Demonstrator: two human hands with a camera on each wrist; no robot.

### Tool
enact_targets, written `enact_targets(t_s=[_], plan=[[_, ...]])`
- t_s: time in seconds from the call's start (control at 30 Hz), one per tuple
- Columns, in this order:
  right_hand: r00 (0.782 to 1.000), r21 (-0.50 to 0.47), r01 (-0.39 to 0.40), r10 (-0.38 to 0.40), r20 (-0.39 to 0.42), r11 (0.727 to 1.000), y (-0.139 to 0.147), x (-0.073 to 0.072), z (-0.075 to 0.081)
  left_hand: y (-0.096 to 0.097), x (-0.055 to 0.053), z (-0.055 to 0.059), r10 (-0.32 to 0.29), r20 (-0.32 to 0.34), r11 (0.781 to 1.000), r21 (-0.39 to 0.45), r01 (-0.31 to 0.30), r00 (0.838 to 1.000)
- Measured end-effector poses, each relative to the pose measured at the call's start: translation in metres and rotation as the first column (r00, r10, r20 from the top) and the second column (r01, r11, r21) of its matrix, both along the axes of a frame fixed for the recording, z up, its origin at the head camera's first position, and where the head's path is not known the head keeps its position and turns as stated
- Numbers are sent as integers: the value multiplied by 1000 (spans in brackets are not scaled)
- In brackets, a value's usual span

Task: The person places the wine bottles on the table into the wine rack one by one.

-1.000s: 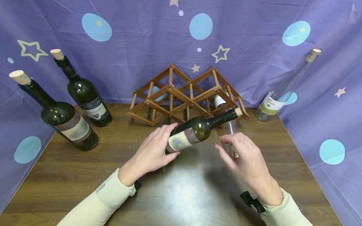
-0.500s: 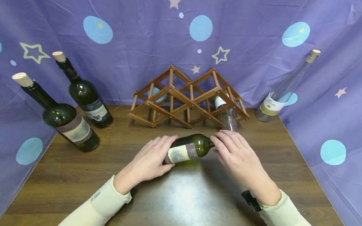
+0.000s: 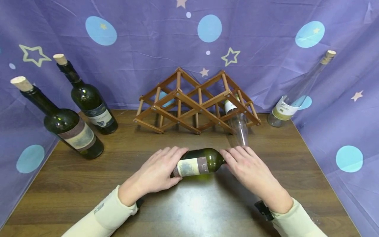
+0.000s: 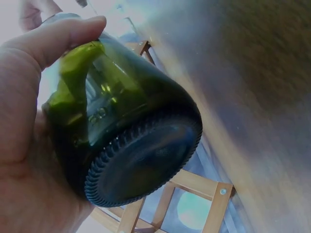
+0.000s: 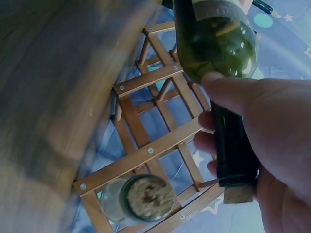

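A dark green wine bottle lies nearly level in the air above the table, neck to the right. My left hand grips its body near the base, with the ridged bottom showing in the left wrist view. Around the neck my right hand curls its fingers and thumb, and a cork sticks out past them. Behind stands a wooden wine rack. In its right part rests a clear bottle, its corked end facing me.
Two corked green bottles, one nearer and one farther, stand at the left. A clear corked bottle stands at the back right. A purple cloth hangs behind and beside the table.
My right hand has taken hold of the bottle's neck. The bottle has come down and nearer to me, from tilted neck-up to nearly level. My left hand has kept its grip.
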State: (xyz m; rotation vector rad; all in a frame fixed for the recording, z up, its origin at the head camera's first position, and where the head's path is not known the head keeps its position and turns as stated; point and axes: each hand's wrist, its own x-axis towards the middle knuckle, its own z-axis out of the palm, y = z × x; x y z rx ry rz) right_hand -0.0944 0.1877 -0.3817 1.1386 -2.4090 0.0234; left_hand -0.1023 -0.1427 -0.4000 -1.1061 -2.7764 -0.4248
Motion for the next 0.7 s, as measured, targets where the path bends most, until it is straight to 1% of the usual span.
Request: enact_targets(t_s=[0.13,0.37,0.7], plan=[[1000,14,-19,18,13,1000,3,-1,-3,1,0,0,-9,14,1000,-6,9,1000],[999,28,-38,38,-8,999,11,0,-3,2,1,2,-13,42,1000,12,13,999],[1000,-18,-26,26,-12,999,20,2,-1,-1,-2,5,13,11,998,67,-13,1000]])
